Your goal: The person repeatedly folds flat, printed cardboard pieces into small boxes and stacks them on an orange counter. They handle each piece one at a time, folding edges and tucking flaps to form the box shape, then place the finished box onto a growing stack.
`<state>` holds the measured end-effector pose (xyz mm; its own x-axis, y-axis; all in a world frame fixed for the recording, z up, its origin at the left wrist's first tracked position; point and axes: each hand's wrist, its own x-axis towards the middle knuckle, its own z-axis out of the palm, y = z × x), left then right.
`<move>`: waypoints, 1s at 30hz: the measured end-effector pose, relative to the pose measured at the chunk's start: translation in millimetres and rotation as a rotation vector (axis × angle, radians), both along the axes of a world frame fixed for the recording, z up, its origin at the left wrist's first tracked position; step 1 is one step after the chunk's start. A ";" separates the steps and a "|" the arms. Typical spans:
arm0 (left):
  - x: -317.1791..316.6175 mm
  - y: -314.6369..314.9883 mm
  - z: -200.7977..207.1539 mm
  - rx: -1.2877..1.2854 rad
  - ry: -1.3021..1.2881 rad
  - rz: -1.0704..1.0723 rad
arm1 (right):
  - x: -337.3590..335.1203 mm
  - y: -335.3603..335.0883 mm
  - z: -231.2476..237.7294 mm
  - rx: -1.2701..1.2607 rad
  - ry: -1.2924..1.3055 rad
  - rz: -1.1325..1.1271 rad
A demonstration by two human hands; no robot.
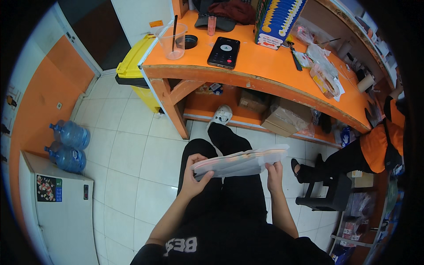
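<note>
**Flat stack of pale sheets, held at both ends above the lap**

Head view, sole view.

Item one: stack of pale, translucent sheets or sleeves (240, 162), layered, with pinkish-orange bands along the far edge; contents too blurred to tell. Location: in front of me, over my black-trousered thighs, clear of the table.

Item two: my left hand (193, 177), pinching the left end, thumb on the near face, fingers mostly behind.

Item three: my right hand (274, 174), pinching the right end near its lower corner; how firmly, I cannot tell.

Step in hand, as I judge it: holding the layers together and evening them up. A next move would call for both ends kept level, with one grip easing only while the other holds, since loose layers could slide.

Surroundings: orange table (254, 63) ahead, bearing a black phone (224, 52), a clear cup (177, 52) with a dark straw, and a blue patterned box (276, 24). Yellow bin (132, 62) beside the table's left end. Dark stool (329, 194) to my right.
</note>
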<state>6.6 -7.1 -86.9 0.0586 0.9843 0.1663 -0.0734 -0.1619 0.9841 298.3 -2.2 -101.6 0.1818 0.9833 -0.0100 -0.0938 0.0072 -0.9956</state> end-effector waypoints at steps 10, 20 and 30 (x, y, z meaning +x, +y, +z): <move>15.5 6.0 -43.6 0.054 0.126 0.062 | -4.4 -14.4 -35.5 -0.023 0.114 0.062; 4.8 22.1 -55.7 0.292 0.393 -0.043 | -8.4 -24.3 -58.6 -0.113 -0.008 0.104; 6.7 16.7 0.8 0.143 0.840 0.213 | -38.0 -48.8 -27.5 -0.460 0.361 -0.002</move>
<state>13.3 9.5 -86.1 0.0342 0.9613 0.2733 0.7119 -0.2154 0.6685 260.3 -51.0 -129.1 0.0891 0.8630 -0.4973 -0.4282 -0.4176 -0.8014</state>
